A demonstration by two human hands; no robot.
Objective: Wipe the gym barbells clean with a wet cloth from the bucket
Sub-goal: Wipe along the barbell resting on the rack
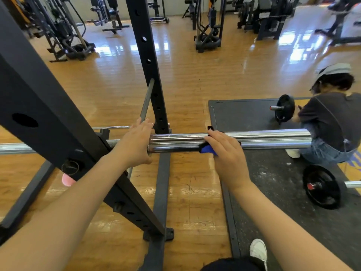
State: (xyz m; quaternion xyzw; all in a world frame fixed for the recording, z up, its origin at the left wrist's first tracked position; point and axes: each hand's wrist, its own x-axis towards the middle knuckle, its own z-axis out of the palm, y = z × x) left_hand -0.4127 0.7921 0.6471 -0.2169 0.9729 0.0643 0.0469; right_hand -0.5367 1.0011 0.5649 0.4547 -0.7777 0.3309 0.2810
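Two bare forearms reach forward from the bottom of the view. The right hand (pixel 227 153) lies over a blue cloth (pixel 208 149), its fingers curled down, pressing the cloth onto the chrome sleeve of a barbell (pixel 273 137) that runs level across the view. A dark strip of the cloth shows above the fingers, draped over the top of the sleeve. The left hand (pixel 134 142) rests with straight fingers against the inner end of the same sleeve, holding nothing. Left of that hand, the thinner shaft of the bar passes behind a slanted black upright of a squat rack (pixel 39 106). Below both hands is a wooden floor (pixel 193 192), with a black rubber mat (pixel 263 173) under and to the right of the right hand. Beyond the right hand, on the mat, another person (pixel 330 118) crouches beside a second barbell carrying black weight plates (pixel 284 108). Far beyond both hands stand gym machines (pixel 209 22).
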